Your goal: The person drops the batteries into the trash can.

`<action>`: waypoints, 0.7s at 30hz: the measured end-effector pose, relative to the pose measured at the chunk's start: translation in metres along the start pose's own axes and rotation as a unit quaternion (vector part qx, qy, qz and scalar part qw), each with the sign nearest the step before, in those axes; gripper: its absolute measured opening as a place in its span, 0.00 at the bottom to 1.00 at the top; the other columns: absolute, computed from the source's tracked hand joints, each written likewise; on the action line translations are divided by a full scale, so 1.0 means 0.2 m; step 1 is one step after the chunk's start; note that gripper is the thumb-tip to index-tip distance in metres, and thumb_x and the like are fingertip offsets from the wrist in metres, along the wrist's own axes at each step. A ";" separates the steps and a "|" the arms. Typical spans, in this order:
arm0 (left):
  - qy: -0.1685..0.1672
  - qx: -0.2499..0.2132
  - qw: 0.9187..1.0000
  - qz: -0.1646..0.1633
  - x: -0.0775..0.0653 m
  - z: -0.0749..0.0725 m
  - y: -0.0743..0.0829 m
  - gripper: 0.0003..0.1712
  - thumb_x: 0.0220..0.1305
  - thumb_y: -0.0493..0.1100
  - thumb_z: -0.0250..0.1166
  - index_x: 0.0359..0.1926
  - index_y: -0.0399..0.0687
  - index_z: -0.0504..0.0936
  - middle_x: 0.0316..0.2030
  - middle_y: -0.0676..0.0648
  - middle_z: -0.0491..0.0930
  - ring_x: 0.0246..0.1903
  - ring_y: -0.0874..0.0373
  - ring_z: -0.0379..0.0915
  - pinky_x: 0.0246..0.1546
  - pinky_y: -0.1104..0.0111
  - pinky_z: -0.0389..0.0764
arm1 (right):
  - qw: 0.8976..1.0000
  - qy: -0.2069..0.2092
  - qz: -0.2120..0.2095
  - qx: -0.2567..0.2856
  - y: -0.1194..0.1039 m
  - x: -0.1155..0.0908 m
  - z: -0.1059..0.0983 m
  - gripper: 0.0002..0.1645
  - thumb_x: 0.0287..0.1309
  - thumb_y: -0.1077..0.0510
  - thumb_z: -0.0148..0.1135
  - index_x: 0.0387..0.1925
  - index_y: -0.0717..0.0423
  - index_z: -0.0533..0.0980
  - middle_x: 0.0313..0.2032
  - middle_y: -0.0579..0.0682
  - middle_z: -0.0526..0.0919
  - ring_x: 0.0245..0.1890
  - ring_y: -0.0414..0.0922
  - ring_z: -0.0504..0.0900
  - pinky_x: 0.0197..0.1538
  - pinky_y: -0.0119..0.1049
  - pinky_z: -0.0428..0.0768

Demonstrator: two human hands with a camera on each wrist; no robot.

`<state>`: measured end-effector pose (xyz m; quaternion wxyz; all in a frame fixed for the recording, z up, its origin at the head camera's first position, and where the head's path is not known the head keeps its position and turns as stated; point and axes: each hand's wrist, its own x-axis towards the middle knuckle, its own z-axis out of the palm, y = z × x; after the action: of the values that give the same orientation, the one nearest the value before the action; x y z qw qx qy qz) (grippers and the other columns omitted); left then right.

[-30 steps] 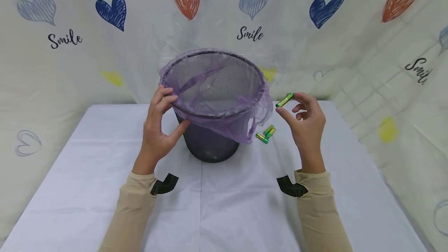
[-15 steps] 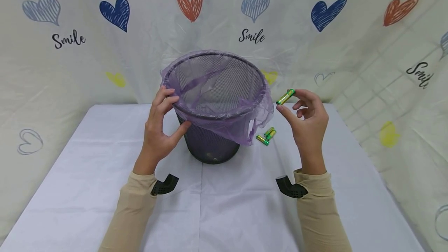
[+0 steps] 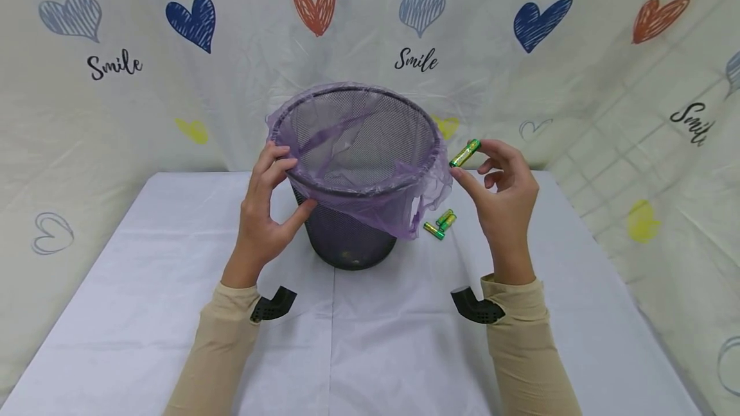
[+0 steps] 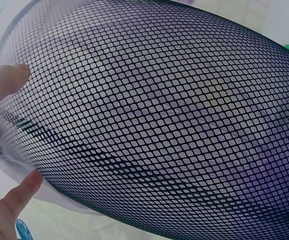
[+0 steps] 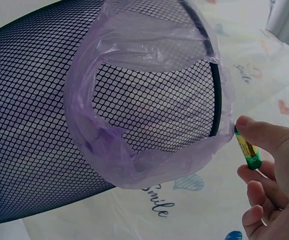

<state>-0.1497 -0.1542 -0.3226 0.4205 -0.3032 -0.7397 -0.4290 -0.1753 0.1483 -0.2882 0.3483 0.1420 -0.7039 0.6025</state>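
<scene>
A black mesh wastebasket (image 3: 347,236) stands on the table, lined with a thin purple bin bag (image 3: 381,201) folded over its rim. My left hand (image 3: 263,214) holds the basket's left side near the rim, fingers at the rim and thumb lower on the outside; the left wrist view shows this thumb and finger against the mesh (image 4: 149,110). To the right of the rim, my right hand (image 3: 505,188) pinches a green and yellow battery (image 3: 465,153) by its two ends between thumb and finger. The battery is in the air, also seen in the right wrist view.
Three more green batteries (image 3: 440,224) lie close together on the white tablecloth (image 3: 399,345), right of the wastebasket. Part of the bag hangs loose on that side, with a gap in it. A curtain (image 3: 358,50) printed with hearts hangs behind the table.
My right hand, pinching the battery, has risen a little and, in the last half second, moved slightly left toward the basket. The left hand keeps its hold on the basket.
</scene>
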 end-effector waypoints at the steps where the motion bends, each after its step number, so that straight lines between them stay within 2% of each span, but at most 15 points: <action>1: 0.001 -0.001 1.000 0.001 0.00 0.00 0.00 0.32 0.44 0.30 0.68 0.52 0.27 0.68 0.56 0.28 0.65 0.66 0.37 0.50 0.61 0.69 0.70 | 1.000 -0.001 -0.002 0.002 0.00 0.00 0.00 0.28 0.36 0.69 0.72 0.46 0.66 0.75 0.40 0.50 0.81 0.31 0.42 0.71 0.27 0.28 0.64; 4: 0.003 -0.005 1.000 0.007 0.01 0.01 0.03 0.30 0.44 0.30 0.68 0.51 0.24 0.68 0.54 0.25 0.65 0.65 0.34 0.51 0.60 0.70 0.70 | 1.000 -0.007 -0.012 0.001 -0.01 0.00 0.01 0.28 0.37 0.69 0.71 0.46 0.68 0.75 0.41 0.52 0.81 0.31 0.43 0.71 0.27 0.29 0.64; 10: 0.003 -0.008 1.000 0.012 0.02 0.02 0.04 0.29 0.47 0.32 0.68 0.50 0.24 0.68 0.53 0.24 0.65 0.64 0.32 0.52 0.60 0.70 0.70 | 1.000 -0.013 -0.024 0.000 -0.03 0.01 0.02 0.28 0.37 0.70 0.71 0.47 0.68 0.75 0.41 0.54 0.81 0.31 0.46 0.71 0.27 0.30 0.64; 21: 0.009 -0.011 1.000 -0.004 0.03 0.00 0.05 0.32 0.40 0.26 0.68 0.50 0.24 0.68 0.54 0.25 0.65 0.64 0.33 0.52 0.60 0.71 0.70 | 0.999 -0.019 -0.028 -0.017 -0.08 0.01 0.07 0.27 0.38 0.68 0.72 0.45 0.65 0.76 0.39 0.51 0.82 0.30 0.46 0.70 0.27 0.31 0.64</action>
<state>-0.1445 -0.1486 -0.3147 0.4221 -0.3006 -0.7324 -0.4417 -0.1718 0.1315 -0.2753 0.3539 0.1666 -0.7164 0.5778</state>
